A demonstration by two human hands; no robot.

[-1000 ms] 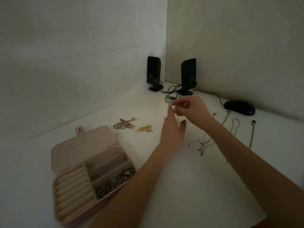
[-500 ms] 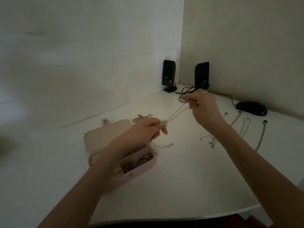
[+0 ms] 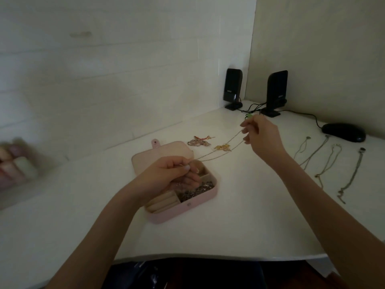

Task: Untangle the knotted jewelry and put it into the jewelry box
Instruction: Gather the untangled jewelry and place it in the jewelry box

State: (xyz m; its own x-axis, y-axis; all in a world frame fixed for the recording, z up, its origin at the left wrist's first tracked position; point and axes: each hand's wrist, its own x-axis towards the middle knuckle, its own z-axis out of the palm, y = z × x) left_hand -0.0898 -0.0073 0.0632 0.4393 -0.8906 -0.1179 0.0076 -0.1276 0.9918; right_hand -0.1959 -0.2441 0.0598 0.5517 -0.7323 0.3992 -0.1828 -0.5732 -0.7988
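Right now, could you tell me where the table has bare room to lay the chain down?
Bare patches: the table between the jewelry box and the laid-out chains, and left of the box. Crowded: behind the box, by the beaded pieces, and the right side, up to the mouse.

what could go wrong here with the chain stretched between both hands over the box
1. The chain is held taut between the left hand and the right hand; pulling harder might tighten a knot or snap it.
2. It crosses above the gold piece on the table, so a sagging strand could snag it.
3. The left hand hovers over the box, where loose chain could tangle with the jewelry inside.
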